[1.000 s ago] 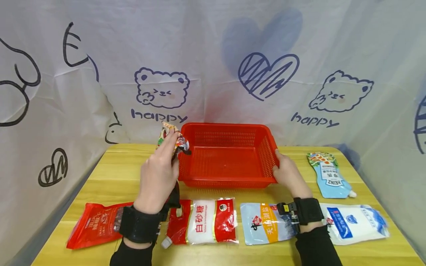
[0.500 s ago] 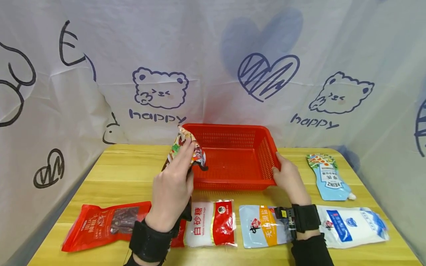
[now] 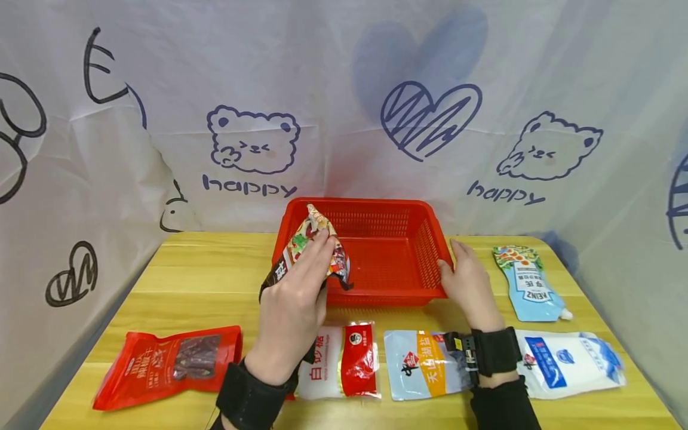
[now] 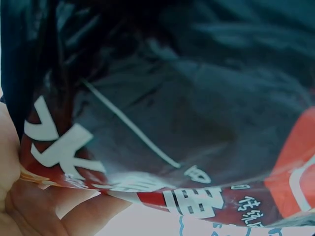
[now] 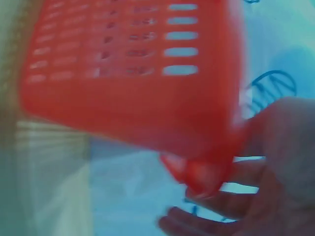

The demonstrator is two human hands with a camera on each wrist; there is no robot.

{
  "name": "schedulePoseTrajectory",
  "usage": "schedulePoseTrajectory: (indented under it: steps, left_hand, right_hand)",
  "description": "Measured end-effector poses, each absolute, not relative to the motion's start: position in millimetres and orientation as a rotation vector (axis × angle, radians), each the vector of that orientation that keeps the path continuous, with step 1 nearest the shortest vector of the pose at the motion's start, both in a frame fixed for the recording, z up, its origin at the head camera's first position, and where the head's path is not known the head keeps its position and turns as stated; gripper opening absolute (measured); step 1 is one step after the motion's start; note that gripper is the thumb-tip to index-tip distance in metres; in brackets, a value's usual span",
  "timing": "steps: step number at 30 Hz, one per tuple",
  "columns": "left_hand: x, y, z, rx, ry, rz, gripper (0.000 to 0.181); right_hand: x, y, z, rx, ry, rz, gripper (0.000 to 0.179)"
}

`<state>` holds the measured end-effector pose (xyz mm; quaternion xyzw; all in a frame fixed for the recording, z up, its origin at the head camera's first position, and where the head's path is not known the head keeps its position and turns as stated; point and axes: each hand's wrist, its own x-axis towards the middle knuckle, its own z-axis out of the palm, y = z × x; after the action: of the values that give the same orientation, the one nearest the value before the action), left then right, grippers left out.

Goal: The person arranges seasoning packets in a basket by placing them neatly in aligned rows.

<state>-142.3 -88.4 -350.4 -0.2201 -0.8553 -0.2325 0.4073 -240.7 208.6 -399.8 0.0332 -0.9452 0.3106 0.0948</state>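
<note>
From here, L hand (image 3: 292, 307) reaches fwd, grip clamped on blk packet (image 3: 301, 243) at red basket (image 3: 389, 263)'s left end; R hand (image 3: 467, 278) by right rim, thumb & fingers apart, contact unclear.

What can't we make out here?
Head: left end of the sugar bag, behind the left hand.
Head: right end of the salt pouch, behind the wrist strap.
Left wrist: rest of the dark bag, cut off by frame edges.
Right wrist: whether the right hand touches the basket, blurred.
</note>
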Motion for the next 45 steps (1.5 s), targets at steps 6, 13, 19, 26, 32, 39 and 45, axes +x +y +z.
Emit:
schedulePoseTrajectory:
  steps: [6,13,19,26,32,39,45]
  left_hand:
    - [-140,-86,-346,-0.582,-2.104,-0.575,0.059]
    - [-138,-82,-342,-0.639,-2.053,-0.595,0.057]
    - [-134,-76,-341,-0.698,-2.083,-0.587,0.055]
    - [-131,-65,-342,-0.765,-2.088,-0.551,0.049]
    - [-129,-55,-347,-0.823,-2.113,-0.505,0.045]
    - [-126,-46,-355,-0.856,-2.161,-0.444,0.043]
    - [-126,-45,-357,-0.9,-2.196,-0.383,0.045]
  right_hand:
    - [-226,194,-376,0.177,-2.524,1.031,0.051]
    - [-206,166,-357,0.321,-2.382,1.558,0.044]
    - [-197,149,-353,0.491,-2.311,1.974,0.044]
    - [-192,139,-353,0.52,-2.321,2.147,0.047]
    - [-192,139,-356,0.442,-2.341,2.216,0.052]
    - [-194,142,-359,0.392,-2.234,2.396,0.052]
    - [-194,142,-359,0.38,-2.268,2.409,0.051]
